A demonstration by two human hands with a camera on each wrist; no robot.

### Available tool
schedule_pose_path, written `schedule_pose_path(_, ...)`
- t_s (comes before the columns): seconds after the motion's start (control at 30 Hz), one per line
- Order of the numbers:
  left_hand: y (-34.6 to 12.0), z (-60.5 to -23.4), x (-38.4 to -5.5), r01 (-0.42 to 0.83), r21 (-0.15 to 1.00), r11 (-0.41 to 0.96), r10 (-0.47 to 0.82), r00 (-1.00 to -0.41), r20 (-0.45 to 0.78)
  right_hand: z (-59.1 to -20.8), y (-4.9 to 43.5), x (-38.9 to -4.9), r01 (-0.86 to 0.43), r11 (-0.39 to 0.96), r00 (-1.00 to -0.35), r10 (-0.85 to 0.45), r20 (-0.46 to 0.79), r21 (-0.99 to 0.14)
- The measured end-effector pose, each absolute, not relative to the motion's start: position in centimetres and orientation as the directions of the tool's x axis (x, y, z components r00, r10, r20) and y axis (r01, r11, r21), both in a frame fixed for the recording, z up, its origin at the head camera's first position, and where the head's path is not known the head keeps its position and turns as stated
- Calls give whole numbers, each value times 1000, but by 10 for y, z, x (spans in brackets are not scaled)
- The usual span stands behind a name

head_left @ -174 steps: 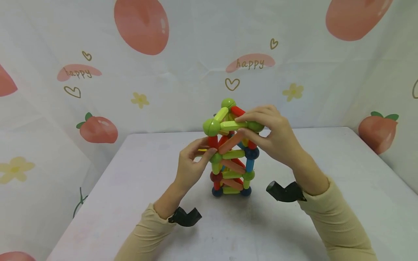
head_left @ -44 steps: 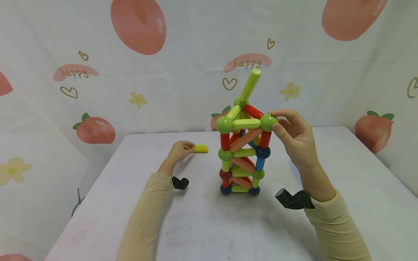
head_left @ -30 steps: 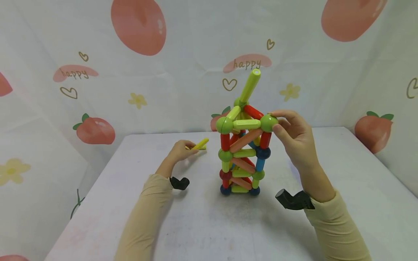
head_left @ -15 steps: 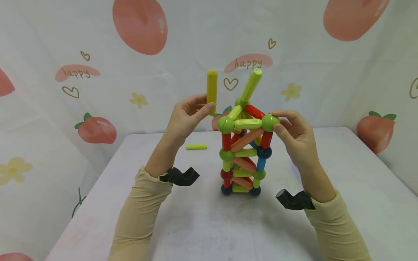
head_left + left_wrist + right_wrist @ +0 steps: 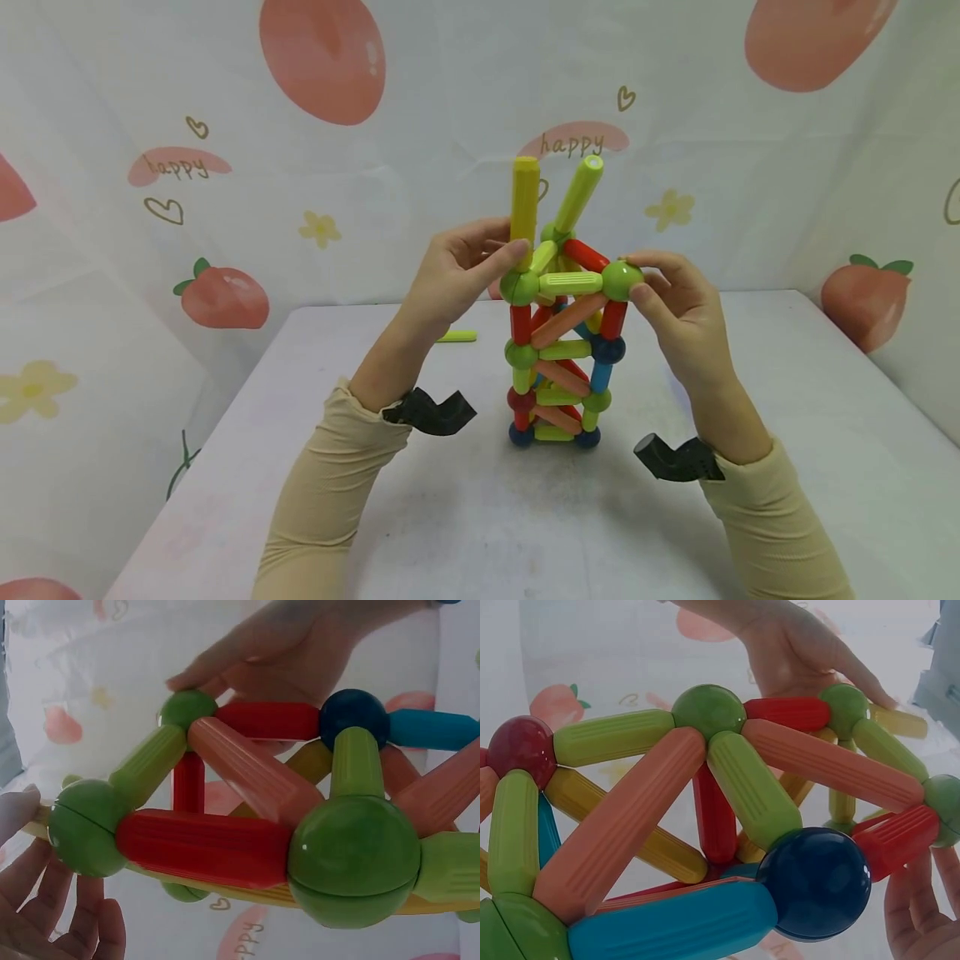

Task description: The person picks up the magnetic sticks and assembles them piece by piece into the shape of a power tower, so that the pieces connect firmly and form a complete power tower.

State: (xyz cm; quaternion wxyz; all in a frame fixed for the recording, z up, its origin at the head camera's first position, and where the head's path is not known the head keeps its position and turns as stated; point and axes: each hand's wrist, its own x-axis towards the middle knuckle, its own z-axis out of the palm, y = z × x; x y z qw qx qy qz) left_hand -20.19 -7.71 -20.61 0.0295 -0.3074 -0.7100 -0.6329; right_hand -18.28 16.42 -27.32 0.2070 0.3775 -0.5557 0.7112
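Note:
A tower of coloured magnetic rods and balls (image 5: 568, 321) stands upright on the table. My left hand (image 5: 461, 271) pinches a yellow magnetic rod (image 5: 524, 196), held upright with its lower end at the top left green ball (image 5: 519, 288). In the left wrist view that green ball (image 5: 88, 827) is right beside the fingers. My right hand (image 5: 686, 321) grips the top right green ball (image 5: 622, 281) between thumb and fingers. From the rear top ball a lime rod (image 5: 580, 193) rises at a slant. Whether the yellow rod touches its ball is hard to see.
One loose lime rod (image 5: 457, 336) lies on the white table (image 5: 487, 517) behind the left forearm, partly hidden by it. A printed cloth (image 5: 450, 150) hangs behind the table. Each wrist carries a black camera mount (image 5: 431, 412).
The slanted lime rod has appeared on the rear ball. My left hand has picked the yellow rod off the table and brought it up and right to the tower. The right hand has stayed still lately.

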Motion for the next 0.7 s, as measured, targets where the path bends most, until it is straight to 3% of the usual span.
schedule_pose_path(0.37,-73,-209,-198,532,839,114,446,-782,435,-273,164,-182,-705,-297,-641,-124,758,-644)
schedule_pose_path(0.57,-94,-229,-221,509,841,184,349,-834,428,-274,164,-182,-703,-306,-640,-123,759,-642)
schedule_pose_path(0.7,-119,-268,-256,421,820,388,267,-903,337,-274,164,-182,-704,-323,-633,-119,765,-633)
